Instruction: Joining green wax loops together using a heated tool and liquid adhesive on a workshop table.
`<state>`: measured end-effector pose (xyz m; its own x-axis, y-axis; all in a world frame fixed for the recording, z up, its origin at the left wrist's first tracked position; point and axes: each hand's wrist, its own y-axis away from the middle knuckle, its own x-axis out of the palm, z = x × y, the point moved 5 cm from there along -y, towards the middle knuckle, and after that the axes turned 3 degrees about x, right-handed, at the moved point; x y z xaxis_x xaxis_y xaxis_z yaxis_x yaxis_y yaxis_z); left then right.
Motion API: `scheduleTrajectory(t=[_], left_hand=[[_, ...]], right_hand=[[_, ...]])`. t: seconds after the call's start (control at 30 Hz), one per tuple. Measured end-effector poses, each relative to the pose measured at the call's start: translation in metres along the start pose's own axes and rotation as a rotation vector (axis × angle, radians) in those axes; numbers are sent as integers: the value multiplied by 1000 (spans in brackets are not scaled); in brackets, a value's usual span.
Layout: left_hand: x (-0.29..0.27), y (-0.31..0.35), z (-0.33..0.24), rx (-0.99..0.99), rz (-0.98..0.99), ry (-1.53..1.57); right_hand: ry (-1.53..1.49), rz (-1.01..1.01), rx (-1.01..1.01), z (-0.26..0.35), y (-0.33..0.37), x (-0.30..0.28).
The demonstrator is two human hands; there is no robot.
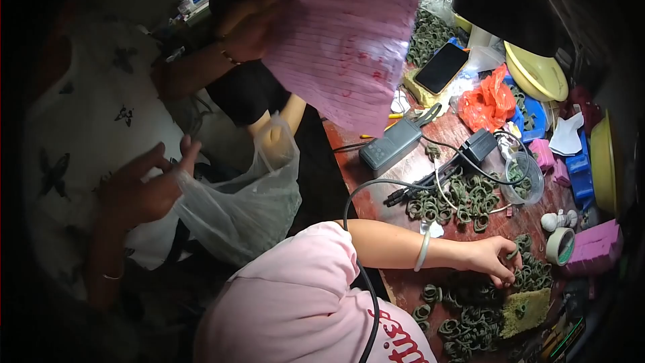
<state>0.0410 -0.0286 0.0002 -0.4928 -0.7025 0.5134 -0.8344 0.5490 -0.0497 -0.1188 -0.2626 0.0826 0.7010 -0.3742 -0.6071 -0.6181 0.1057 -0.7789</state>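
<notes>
My left hand [496,261] reaches across from the pink sleeve, a pale bangle [422,250] on its wrist. Its thumb and fingers curl together over a heap of grey-green rings [534,274], and one ring [512,254] appears pinched at the fingertips. Just below the hand lies a yellow sponge-like block [525,312] with a small green piece on it. More loose rings [470,326] spread to its left, and another cluster of rings [463,198] lies farther back. My right hand is out of view.
At left a person in a white top holds a clear plastic bag [248,208] and a pink lined sheet [346,40]. Another person sits behind. A black cable [346,212] crosses near my arm. A power adapter [390,144], phone [441,68], tape roll [560,246] and dark lamp [507,10] crowd the table.
</notes>
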Motion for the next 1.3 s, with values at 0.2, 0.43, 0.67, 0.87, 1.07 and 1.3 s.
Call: scheduleTrajectory(t=[0.2,0.43,0.67,0.87,1.07,1.3], left_hand=[[8,16,3,-35,-17,-20],[5,14,-20,-62,-33,-165],[6,6,-15,-127,-10,-36],[12,7,-11,-116,6,-65],[11,10,-13,-116,6,-97],[11,10,-9,-116,13,-76]], right_hand=[[-437,-159,150,-15,18,5],[-515,105,513,-25,28,37],[-638,242,253,-10,6,32],[-569,358,214,-7,2,26],[-574,310,214,-7,5,27],[-621,242,162,-1,4,26]])
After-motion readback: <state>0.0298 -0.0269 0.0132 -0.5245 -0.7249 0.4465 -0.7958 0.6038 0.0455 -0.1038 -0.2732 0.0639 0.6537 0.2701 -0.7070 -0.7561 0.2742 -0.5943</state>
